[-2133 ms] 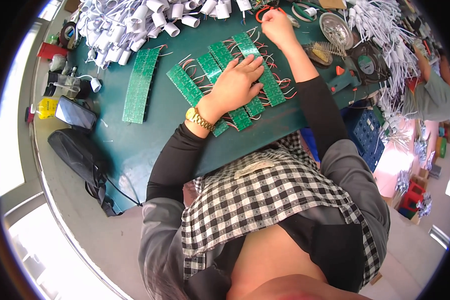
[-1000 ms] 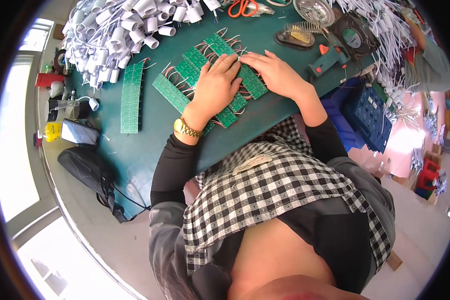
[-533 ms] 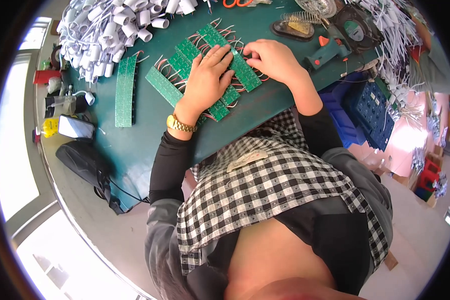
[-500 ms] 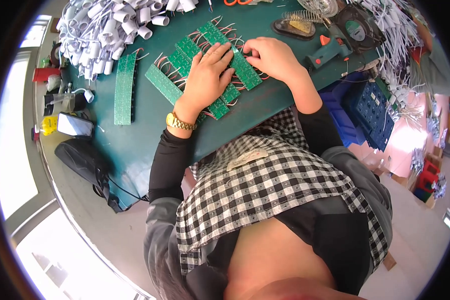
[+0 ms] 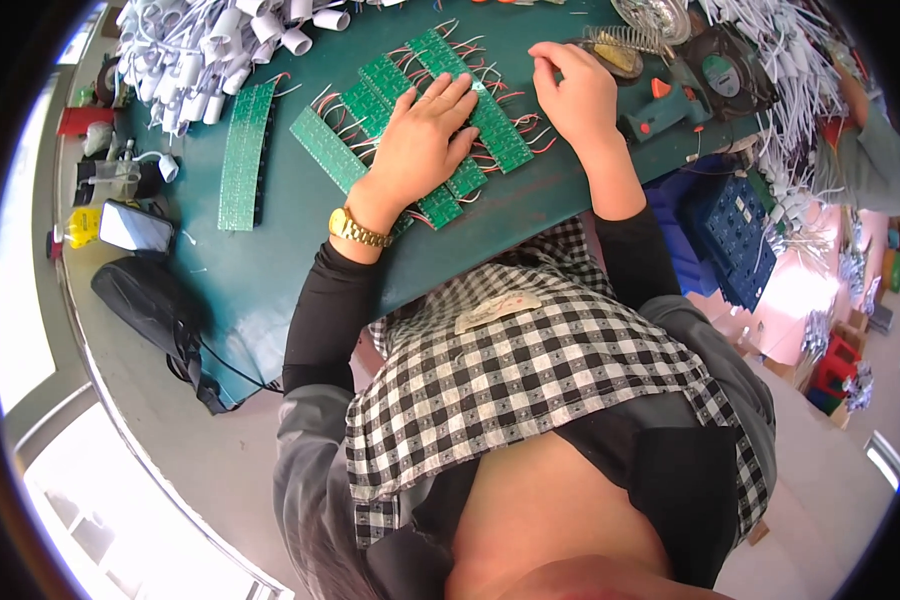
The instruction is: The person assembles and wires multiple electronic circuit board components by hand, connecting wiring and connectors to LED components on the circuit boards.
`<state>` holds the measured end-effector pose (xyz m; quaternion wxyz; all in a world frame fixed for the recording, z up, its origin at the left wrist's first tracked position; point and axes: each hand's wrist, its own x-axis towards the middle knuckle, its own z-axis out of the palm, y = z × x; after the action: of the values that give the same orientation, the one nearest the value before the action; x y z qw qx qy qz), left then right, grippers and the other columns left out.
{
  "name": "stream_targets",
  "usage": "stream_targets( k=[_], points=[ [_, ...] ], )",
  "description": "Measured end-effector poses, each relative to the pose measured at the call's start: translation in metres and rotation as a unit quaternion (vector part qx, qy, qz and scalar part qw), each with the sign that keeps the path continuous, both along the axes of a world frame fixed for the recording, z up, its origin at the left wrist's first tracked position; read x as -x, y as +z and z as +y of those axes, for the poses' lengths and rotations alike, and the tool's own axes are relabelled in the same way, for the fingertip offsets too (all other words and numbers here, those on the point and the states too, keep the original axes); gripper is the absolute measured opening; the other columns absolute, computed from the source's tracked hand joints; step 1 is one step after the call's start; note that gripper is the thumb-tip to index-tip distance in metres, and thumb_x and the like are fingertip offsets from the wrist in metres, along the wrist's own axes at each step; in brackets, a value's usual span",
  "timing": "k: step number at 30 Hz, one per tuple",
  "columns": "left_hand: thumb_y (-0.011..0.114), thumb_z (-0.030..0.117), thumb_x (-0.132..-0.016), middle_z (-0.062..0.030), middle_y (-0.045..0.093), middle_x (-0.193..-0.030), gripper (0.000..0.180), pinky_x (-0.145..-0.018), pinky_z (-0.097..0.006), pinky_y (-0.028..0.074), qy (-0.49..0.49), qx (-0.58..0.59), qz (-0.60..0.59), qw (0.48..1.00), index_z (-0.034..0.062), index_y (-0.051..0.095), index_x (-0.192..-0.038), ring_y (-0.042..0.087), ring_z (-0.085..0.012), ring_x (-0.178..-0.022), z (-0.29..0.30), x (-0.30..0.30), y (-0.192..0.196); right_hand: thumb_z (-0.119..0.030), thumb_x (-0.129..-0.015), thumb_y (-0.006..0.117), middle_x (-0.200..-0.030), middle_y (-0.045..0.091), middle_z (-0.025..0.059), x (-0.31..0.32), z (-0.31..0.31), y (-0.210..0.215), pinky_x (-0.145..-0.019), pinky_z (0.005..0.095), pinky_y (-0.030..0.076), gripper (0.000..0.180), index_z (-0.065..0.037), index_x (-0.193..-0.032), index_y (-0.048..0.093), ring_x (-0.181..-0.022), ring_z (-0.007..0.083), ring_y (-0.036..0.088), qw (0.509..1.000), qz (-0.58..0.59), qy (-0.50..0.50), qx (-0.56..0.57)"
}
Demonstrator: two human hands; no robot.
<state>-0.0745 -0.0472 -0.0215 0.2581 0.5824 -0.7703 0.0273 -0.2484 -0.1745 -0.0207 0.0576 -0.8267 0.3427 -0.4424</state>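
Note:
Several long green circuit boards with red and white wires lie side by side on the green tabletop. My left hand [image 5: 425, 130], with a gold watch [image 5: 358, 229] on its wrist, rests spread and flat across the middle boards [image 5: 378, 95]. Its fingertips reach the rightmost board [image 5: 500, 135]. Apart from the boards, to their right, my right hand [image 5: 578, 95] is raised with curled fingers, thumb and forefinger close together. Whatever it may hold is too small to make out. The left board [image 5: 320, 145] of the group lies partly under my left wrist.
A separate green board [image 5: 244, 160] lies at left, below a heap of white lamp sockets [image 5: 185, 65]. A soldering-iron stand [image 5: 615, 50], a teal tool [image 5: 670, 105] and a fan [image 5: 720, 70] stand right. A phone [image 5: 137, 227] and black pouch [image 5: 150, 300] lie left.
My right hand has moved away from the rightmost board's wires, to the right and farther from me. My left hand stays flat on the boards. The view has shifted slightly.

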Motion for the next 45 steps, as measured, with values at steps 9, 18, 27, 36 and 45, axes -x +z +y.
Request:
stream_targets(
  k=[9, 18, 27, 36, 45],
  points=[
    [0.065, 0.038, -0.079, -0.0291, 0.040, -0.129, 0.068, -0.096, -0.053, 0.036, 0.377, 0.047, -0.059, 0.923, 0.0005, 0.039, -0.129, 0.035, -0.0490, -0.121, 0.055, -0.122, 0.020, 0.005, -0.075, 0.063, -0.075, 0.064, 0.0091, 0.031, 0.034, 0.015, -0.058, 0.0262, 0.047, 0.012, -0.002, -0.084, 0.064, -0.065, 0.0193, 0.061, 0.981, -0.096, 0.159, -0.063],
    [0.072, 0.040, -0.069, -0.0220, 0.059, -0.103, 0.088, -0.079, -0.042, 0.048, 0.492, -0.123, 0.010, 0.862, -0.0043, 0.032, -0.133, 0.058, -0.0371, -0.095, 0.090, -0.154, 0.030, 0.010, -0.076, 0.059, -0.073, 0.064, 0.0104, 0.043, 0.055, 0.016, -0.055, 0.0224, 0.047, 0.014, 0.004, -0.088, 0.063, -0.063, 0.0143, 0.062, 0.963, -0.143, 0.219, -0.068],
    [0.064, 0.051, -0.080, -0.0021, 0.054, -0.085, 0.064, -0.057, -0.025, 0.042, 0.160, 0.153, 0.677, 0.701, 0.0003, 0.047, -0.116, 0.052, -0.0108, -0.071, 0.111, -0.160, 0.033, -0.017, -0.090, 0.052, -0.076, 0.063, 0.0076, -0.048, 0.078, 0.047, -0.063, 0.0235, 0.047, 0.022, 0.002, -0.097, 0.062, -0.067, 0.0118, 0.059, 0.701, -0.256, 0.453, -0.488],
    [0.053, 0.035, -0.092, -0.0031, 0.059, -0.095, 0.036, -0.070, -0.023, 0.048, 0.203, 0.272, 0.625, 0.703, 0.0029, 0.050, -0.107, 0.058, -0.0121, -0.079, 0.073, -0.081, 0.032, -0.036, -0.090, 0.056, -0.083, 0.062, 0.0028, -0.165, 0.106, 0.065, -0.061, 0.0231, 0.042, 0.039, 0.002, -0.099, 0.059, -0.070, 0.0082, 0.054, 0.771, -0.088, 0.448, -0.445],
    [0.050, 0.023, -0.094, -0.0062, 0.057, -0.111, 0.032, -0.085, -0.028, 0.045, 0.067, 0.197, 0.704, 0.679, 0.0029, 0.047, -0.119, 0.055, -0.0139, -0.099, 0.090, -0.073, 0.056, -0.020, -0.092, 0.054, -0.109, 0.056, 0.0050, -0.172, 0.107, 0.056, -0.083, 0.0241, 0.043, 0.039, 0.000, -0.123, 0.043, -0.095, 0.0085, 0.051, 0.653, -0.172, 0.563, -0.477]
  ],
)
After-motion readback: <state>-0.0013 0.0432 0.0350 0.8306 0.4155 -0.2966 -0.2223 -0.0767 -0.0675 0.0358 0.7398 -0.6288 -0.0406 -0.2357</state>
